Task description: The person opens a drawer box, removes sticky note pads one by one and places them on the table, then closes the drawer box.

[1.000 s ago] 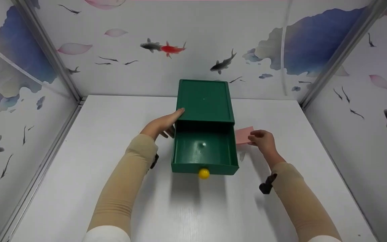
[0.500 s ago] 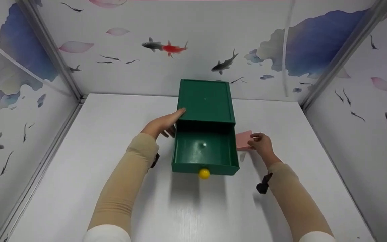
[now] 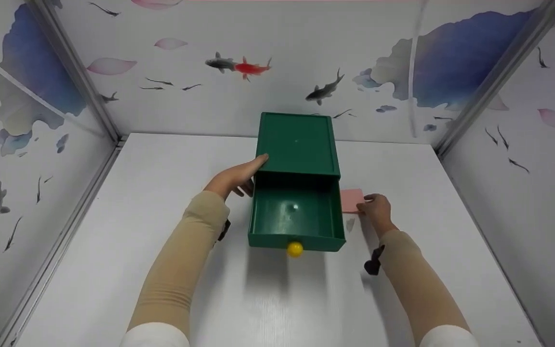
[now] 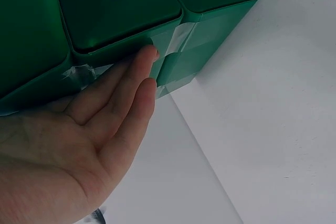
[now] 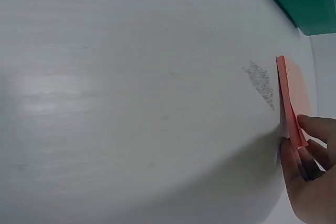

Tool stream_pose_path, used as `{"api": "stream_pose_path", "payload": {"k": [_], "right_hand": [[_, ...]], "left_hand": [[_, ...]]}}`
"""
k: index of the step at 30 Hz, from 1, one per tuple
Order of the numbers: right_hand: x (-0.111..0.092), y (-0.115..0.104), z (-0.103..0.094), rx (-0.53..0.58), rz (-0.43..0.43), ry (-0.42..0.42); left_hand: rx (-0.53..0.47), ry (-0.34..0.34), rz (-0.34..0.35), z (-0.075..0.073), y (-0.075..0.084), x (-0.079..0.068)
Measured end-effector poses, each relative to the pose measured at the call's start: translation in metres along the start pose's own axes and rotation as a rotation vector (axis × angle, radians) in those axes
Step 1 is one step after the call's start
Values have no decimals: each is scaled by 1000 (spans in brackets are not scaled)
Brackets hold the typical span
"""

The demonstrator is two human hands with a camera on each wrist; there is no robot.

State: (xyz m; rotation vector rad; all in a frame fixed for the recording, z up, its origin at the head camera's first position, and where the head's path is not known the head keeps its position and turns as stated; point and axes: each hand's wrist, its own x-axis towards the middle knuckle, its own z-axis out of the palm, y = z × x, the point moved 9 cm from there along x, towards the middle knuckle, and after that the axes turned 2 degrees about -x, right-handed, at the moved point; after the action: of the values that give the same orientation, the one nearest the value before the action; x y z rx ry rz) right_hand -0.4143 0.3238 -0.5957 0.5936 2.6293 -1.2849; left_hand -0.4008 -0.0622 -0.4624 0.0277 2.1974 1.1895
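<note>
A green drawer box [image 3: 299, 144] stands in the middle of the table, its drawer [image 3: 282, 217] pulled out toward me and showing a bare inside. A yellow ball-shaped knob [image 3: 295, 249] sits on the drawer front. My left hand [image 3: 236, 178] rests on the box's left side, thumb over the top edge. In the left wrist view its extended fingers [image 4: 131, 90] lie along the green, taped side. Right of the drawer, my right hand [image 3: 376, 212] pinches a pink sticky note pad [image 3: 352, 201] by its near right part. The right wrist view shows the pad's thickness, close over the table.
The white table [image 3: 162, 159] meets a back wall [image 3: 162, 111] and side walls printed with fish and petals. A grey scribbled mark [image 5: 260, 85] lies on the tabletop beside the pad. Clear tape [image 4: 176, 38] joins the green units.
My right hand has brought the sticky note pad slightly nearer to me, and the pad has turned to lie straighter. My left hand and the box stay as they were.
</note>
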Motion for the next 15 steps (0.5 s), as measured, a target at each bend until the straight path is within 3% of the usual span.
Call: {"api": "stream_pose_path", "payload": {"k": [15], "right_hand": [[2, -1, 1, -76, -11, -4]], "left_hand": [[-6, 12, 8, 0, 0, 0]]}}
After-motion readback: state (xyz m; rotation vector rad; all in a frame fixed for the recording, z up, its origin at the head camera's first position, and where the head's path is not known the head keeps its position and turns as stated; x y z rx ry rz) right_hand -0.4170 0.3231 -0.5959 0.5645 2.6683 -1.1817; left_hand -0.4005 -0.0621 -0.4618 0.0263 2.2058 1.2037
